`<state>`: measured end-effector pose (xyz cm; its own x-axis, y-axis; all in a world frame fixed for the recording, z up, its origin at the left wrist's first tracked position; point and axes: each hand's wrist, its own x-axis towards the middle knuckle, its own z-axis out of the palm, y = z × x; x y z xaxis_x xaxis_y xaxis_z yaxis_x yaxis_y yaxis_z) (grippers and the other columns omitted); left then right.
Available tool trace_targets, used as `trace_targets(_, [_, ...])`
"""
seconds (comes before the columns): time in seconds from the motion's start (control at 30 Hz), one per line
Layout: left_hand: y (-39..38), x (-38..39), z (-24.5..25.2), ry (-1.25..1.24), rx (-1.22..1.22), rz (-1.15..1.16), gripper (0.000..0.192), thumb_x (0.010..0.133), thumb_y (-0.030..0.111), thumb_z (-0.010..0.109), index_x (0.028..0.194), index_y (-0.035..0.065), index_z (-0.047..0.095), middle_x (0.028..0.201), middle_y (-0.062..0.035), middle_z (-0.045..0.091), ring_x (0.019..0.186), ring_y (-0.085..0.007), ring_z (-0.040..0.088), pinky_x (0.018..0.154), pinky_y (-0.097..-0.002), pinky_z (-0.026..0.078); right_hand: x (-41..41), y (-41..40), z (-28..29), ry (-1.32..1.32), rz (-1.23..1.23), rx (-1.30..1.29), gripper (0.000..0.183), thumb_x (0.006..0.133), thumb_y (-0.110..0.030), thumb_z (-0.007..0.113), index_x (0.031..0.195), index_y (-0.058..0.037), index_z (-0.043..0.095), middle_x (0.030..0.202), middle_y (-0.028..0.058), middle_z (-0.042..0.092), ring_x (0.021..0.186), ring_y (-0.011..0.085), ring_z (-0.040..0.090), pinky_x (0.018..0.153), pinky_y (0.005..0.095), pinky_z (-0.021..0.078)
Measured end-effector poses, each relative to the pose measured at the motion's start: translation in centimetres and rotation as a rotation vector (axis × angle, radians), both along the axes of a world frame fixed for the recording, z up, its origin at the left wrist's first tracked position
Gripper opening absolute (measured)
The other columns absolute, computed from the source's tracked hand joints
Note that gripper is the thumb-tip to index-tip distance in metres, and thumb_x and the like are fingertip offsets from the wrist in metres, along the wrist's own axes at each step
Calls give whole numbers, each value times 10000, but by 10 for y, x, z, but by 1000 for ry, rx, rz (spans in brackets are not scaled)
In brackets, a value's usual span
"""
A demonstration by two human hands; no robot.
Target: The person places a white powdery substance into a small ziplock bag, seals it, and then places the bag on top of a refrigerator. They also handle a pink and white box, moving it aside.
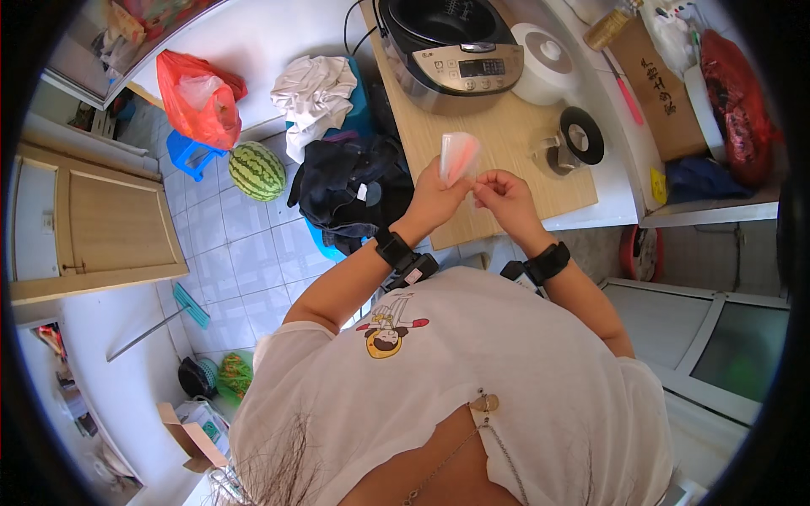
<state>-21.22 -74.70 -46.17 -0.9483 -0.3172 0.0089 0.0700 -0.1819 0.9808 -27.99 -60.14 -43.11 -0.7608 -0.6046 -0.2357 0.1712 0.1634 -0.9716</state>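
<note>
My left hand [436, 197] is closed around a folded piece of thin clear plastic [459, 157] with a pinkish-red patch showing through. It looks like a small plastic bag or pouch. The fingertips of my right hand [506, 197] pinch the lower right edge of that plastic. Both hands are held above the front part of a wooden tabletop [506, 142]. Beyond them stands a rice cooker [462, 69] with its lid up and a dark interior. To the right of my hands is a clear jug [569, 142] with a black ring-shaped top.
A white lidded pot [543, 60] sits beside the cooker. Farther right, a pink-handled knife [626, 95] lies near a cardboard box [664, 95]. Dark clothes [354, 190] are heaped left of the table. A watermelon [257, 171] rests on the tiled floor near a blue stool [193, 155].
</note>
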Motion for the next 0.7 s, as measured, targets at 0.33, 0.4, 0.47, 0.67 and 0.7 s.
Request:
trace_targets(0.33, [5, 3, 1, -47, -104, 118, 392, 779, 95, 680, 1124, -21, 533, 1004, -101, 624, 900, -157, 593, 779, -287, 478, 6, -2, 0, -73, -62, -51, 127, 877, -142, 652, 900, -34, 590, 760, 7, 606, 678, 61, 567, 630, 209, 480])
trace_targets(0.4, [7, 7, 13, -15, -145, 102, 380, 783, 93, 672, 1122, -13, 537, 997, -105, 627, 900, -166, 600, 778, -290, 480, 8, 0, 5, -167, -38, -23, 151, 896, -187, 631, 887, -42, 588, 754, 3, 598, 667, 64, 560, 624, 209, 480])
trace_targets(0.47, [8, 9, 17, 7, -179, 88, 372, 787, 93, 668, 1122, -5, 540, 988, -105, 629, 899, -171, 605, 778, -293, 481, 7, 2, 5, -239, 8, -3, 183, 916, -227, 604, 873, -51, 584, 748, 0, 589, 658, 68, 554, 622, 211, 479])
trace_targets(0.67, [9, 13, 18, 54, -150, 21, 311, 798, 88, 653, 1075, -6, 547, 952, -87, 624, 855, -161, 601, 758, -288, 483, 10, 12, 5, -254, 134, -88, 216, 968, -239, 508, 855, -63, 564, 755, 1, 572, 683, 82, 548, 671, 228, 476])
trace_targets(0.7, [9, 15, 22, 41, -62, -8, 290, 801, 82, 646, 1059, -7, 549, 941, -78, 620, 837, -155, 598, 748, -285, 484, 12, 12, 4, -253, 133, -132, 208, 972, -227, 499, 861, -63, 562, 760, 2, 572, 695, 84, 550, 685, 232, 476])
